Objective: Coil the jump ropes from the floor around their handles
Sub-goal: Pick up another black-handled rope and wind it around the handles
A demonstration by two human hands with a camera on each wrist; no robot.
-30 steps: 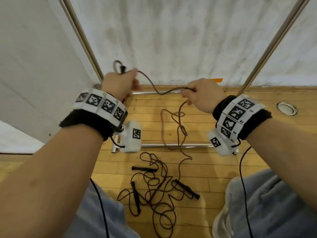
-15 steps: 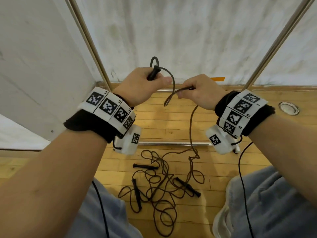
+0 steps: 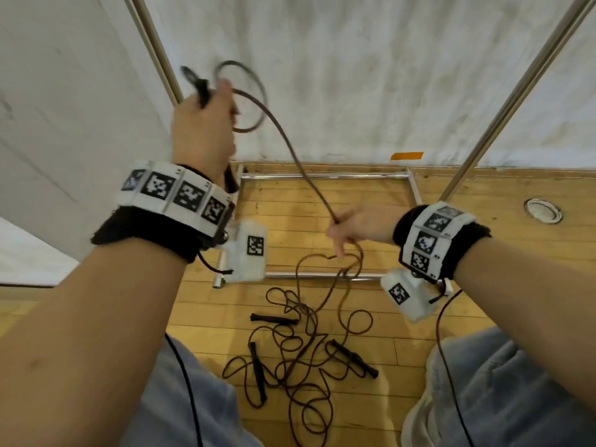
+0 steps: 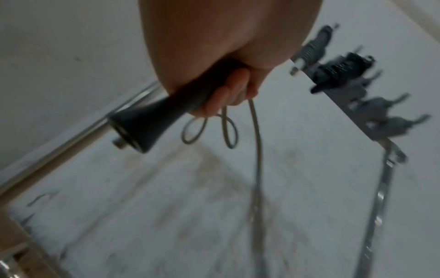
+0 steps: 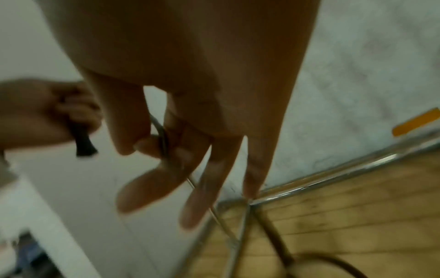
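Black plastic, flared at its end: the handle (image 4: 152,112) that my left hand (image 3: 201,137) grips, fingers curled round it, raised high and to my left. Two small loops of the brown rope (image 3: 287,140) hang beside my left fingers (image 4: 223,97); the rest of the cord runs from that fist down and rightward to my right hand (image 3: 358,225), held lower. There the cord passes between my thumb and forefinger, which pinch it lightly, while the other right fingers (image 5: 202,197) stretch out nearly straight. Motion blur softens both wrist views, so how firm the pinch is I cannot tell.

Below my right hand the rope drops in a loose bight to the wooden floor (image 3: 451,246) and joins a tangled heap of cord (image 3: 300,350) lying between my knees, in front of and beneath both hands. Three further black handles lie in that heap: one flat handle (image 3: 274,318) on its far side, one left handle (image 3: 258,371) nearer my left knee, one right handle (image 3: 353,358) nearer my right knee.

Beyond the heap, under my hands, a chrome frame (image 3: 322,176) rests on the floor, its poles rising past each hand against the white wall (image 3: 354,75). An orange tape strip (image 3: 407,155) sits at the wall's base, above my right hand.
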